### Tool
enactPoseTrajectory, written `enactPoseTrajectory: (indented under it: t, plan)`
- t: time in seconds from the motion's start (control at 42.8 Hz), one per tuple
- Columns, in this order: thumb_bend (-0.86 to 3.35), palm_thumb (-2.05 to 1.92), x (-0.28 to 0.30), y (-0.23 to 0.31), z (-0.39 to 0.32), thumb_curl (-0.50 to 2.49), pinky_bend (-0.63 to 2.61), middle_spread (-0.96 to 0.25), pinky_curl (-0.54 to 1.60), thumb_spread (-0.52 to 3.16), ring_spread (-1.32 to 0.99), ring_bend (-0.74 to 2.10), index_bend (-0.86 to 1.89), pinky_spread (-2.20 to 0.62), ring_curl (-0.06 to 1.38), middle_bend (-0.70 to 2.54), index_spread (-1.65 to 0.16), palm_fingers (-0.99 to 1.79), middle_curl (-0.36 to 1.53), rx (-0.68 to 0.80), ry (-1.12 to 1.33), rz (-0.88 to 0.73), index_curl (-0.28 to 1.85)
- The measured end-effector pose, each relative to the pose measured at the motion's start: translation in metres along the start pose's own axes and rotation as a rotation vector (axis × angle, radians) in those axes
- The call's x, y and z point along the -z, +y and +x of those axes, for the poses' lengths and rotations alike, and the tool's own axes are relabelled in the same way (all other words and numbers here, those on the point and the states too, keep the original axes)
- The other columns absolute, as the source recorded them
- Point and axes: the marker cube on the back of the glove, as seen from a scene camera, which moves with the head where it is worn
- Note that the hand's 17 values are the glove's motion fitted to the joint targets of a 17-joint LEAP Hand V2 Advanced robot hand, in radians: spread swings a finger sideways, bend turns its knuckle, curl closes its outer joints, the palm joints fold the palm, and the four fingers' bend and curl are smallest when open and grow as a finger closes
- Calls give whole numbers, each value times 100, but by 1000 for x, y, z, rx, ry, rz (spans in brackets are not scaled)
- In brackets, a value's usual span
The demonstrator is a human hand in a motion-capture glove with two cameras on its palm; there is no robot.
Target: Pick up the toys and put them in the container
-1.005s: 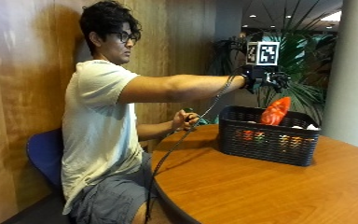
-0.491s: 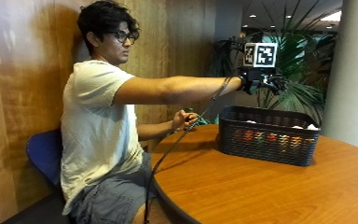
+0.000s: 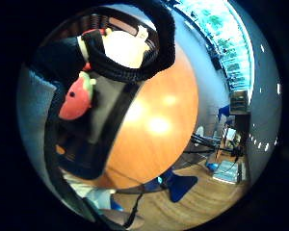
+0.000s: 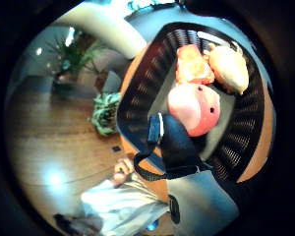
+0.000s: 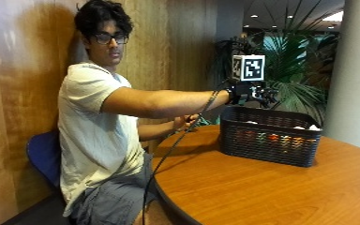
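From my end, the outside view has the person seated at the round wooden table (image 5: 273,187), right arm stretched straight out so the black-gloved hand (image 5: 253,93) hangs in the air above the near end of the black plastic lattice basket (image 5: 268,136). The hand isn't touching the basket and I see nothing in it; the fingers look loosely spread, so I'd call it relaxed and empty, though it's small in that shot.

The basket sits on the table, towards the far side from the person. Through the lattice wall you can make out red, orange and green blobs inside, too small to name from there.

The thumb-side palm view looks straight down into the basket (image 4: 246,137) and gives the real contents: a round pink-red plush toy with small dark dots (image 4: 194,108) lying in the middle, an orange-red plush toy (image 4: 191,64) touching it, and a pale yellow plush toy (image 4: 229,66) just beside the orange one. All three are lying on the basket floor.

The little-finger-side view catches the pink-red plush (image 3: 77,98) again, with a bit of green on it.

The bare hand (image 5: 186,123) rests at the table edge.
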Motion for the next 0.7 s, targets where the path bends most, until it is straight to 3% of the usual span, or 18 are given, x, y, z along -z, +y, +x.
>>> enactPoseTrajectory:
  t: [0.444,0.701]
  plan:
    - [-1,11,-7,98,25,43,125,2,36,132,0,63,17,-6,39,11,-32,-14,20,-43,11,-7,41]
    - [-1,12,-17,184,44,40,114,2,33,132,-1,61,24,-5,38,13,-33,-4,19,-22,28,140,43]
